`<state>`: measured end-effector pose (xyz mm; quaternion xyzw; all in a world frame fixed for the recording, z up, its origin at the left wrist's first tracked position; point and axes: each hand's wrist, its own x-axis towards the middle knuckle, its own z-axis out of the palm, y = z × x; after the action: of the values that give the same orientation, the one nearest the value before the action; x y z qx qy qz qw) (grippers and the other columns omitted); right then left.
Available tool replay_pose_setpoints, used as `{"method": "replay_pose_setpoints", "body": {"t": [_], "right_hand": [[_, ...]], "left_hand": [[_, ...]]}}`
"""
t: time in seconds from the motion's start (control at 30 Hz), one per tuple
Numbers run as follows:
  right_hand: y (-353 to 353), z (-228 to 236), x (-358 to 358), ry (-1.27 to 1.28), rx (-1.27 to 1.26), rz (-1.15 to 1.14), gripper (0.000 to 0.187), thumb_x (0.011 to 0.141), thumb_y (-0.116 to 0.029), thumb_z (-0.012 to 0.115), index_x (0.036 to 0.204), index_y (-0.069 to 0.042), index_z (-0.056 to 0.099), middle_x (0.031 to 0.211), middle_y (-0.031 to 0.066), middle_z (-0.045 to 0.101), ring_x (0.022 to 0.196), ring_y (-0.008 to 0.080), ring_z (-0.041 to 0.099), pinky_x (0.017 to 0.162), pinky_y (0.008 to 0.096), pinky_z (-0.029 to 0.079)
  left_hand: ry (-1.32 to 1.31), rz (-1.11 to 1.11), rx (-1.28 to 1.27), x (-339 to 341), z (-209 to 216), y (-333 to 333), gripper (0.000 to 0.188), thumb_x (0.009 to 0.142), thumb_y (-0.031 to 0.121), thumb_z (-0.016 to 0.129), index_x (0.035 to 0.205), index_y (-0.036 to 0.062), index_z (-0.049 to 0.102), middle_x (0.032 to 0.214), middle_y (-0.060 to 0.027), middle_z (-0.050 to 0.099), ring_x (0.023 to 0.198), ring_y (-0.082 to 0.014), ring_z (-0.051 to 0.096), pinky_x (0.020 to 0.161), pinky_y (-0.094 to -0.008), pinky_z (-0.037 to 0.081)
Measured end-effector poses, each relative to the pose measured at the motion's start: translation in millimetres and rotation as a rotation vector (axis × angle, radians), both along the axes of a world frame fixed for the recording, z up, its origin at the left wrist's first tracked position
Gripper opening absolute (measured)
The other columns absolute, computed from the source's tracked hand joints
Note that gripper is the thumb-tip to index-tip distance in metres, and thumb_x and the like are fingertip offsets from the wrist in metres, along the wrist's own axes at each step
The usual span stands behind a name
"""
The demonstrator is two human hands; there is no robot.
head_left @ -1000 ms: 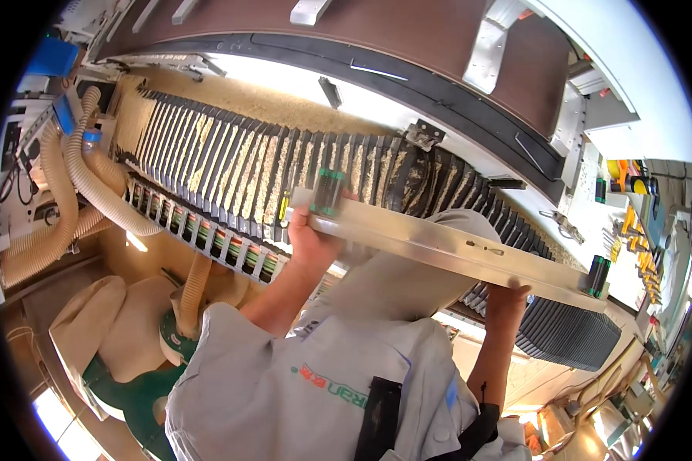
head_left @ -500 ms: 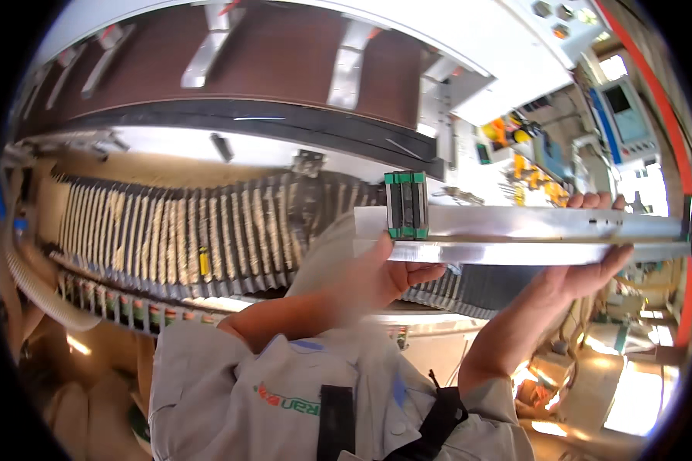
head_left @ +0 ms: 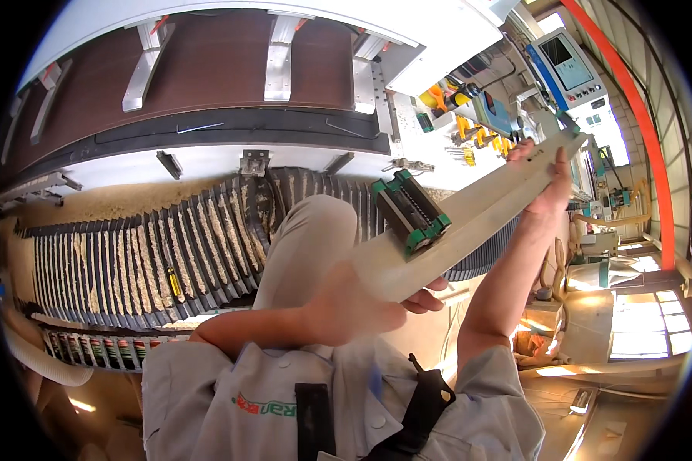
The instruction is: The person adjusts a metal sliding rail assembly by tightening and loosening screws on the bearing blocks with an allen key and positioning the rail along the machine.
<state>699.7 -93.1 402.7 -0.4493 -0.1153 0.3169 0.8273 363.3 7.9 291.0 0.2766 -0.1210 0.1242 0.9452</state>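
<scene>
A long silvery metal bar (head_left: pixel 480 203) runs diagonally in front of me, its near end low and its far end up to the right. A black linear-guide carriage with green end caps (head_left: pixel 409 209) sits on the bar toward the near end. My left hand (head_left: pixel 369 307), partly smeared, holds this near end, with fingers curled beneath it. Farther along, my right hand (head_left: pixel 550 184) grips the bar, fingers showing on both sides.
A dark ribbed cable cover strewn with wood shavings (head_left: pixel 131 261) stretches to the left, a yellow-handled tool (head_left: pixel 174 282) lying on it. Beyond is a machine bed with metal brackets (head_left: pixel 279 69). Yellow clamps (head_left: pixel 484 138) and a control panel (head_left: pixel 565 65) stand at the far right.
The bar has swung from nearly level to a diagonal, its far end rising and its near end dropping. Both hands moved with it, and the carriage tilted too.
</scene>
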Motion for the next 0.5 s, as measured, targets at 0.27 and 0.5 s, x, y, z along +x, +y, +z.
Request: {"method": "replay_pose_setpoints", "body": {"t": [0.27,0.5], "right_hand": [[5,-59,-8,0.219,-0.055,-0.076,0.054,0.100,-0.044,0.026,0.104,0.007,0.043,0.084,0.0188,0.053,0.076,0.0329,0.052,0.075,0.0464,0.046],[-6,-82,-2,0.192,-0.074,-0.065,0.053,0.102,-0.039,0.019,0.105,0.006,0.047,0.077,0.0231,0.055,0.071,0.0383,0.055,0.069,0.0509,0.049]], "left_hand": [[0.154,0.043,0.029,-17,3,-15,0.049,0.091,0.021,0.066,0.132,-0.0005,0.048,0.122,-0.0117,0.063,0.103,-0.0229,0.067,0.077,-0.0283,0.053],[0.193,-0.024,0.191,-16,-3,-11,0.063,0.095,0.036,0.060,0.143,0.0028,0.036,0.129,-0.0212,0.058,0.113,-0.0237,0.060,0.089,-0.0370,0.052]]}}
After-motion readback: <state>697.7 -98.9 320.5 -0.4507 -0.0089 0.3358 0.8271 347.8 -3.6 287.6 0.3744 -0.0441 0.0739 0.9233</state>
